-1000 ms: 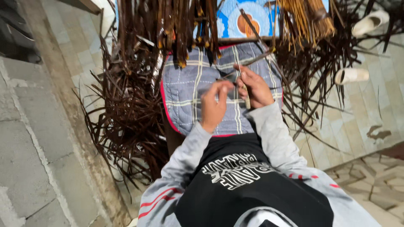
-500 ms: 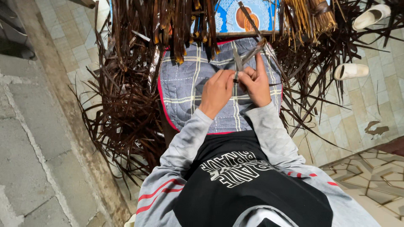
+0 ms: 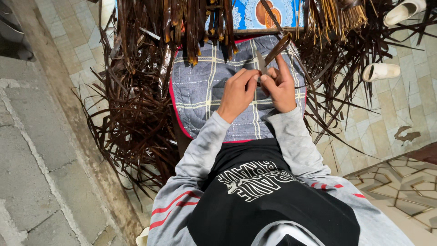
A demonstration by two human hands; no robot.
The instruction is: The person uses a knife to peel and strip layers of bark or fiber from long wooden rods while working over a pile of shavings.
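Pinching a thin dark brown strip (image 3: 278, 51) between both hands, upper centre of the frame, above a blue-grey checked cushion with red piping (image 3: 205, 86). Left hand (image 3: 237, 93) curled, fingertips closed on the strip's lower end, thumb pressed against the right hand (image 3: 278, 86). Right fingers likewise closed around the strip, index finger raised along it. Slanting up and to the right from the fingers toward a blue patterned cloth (image 3: 248, 12) at the top edge. Surrounded by heaps of dark brown strips (image 3: 136, 114) spreading left of the cushion, and more at upper right. Paler straw-coloured bundle (image 3: 350, 16) at top right. Two white slippers (image 3: 381, 71) on the tiled floor, right side. Grey sleeves with red stripes and black apron in the lower half.
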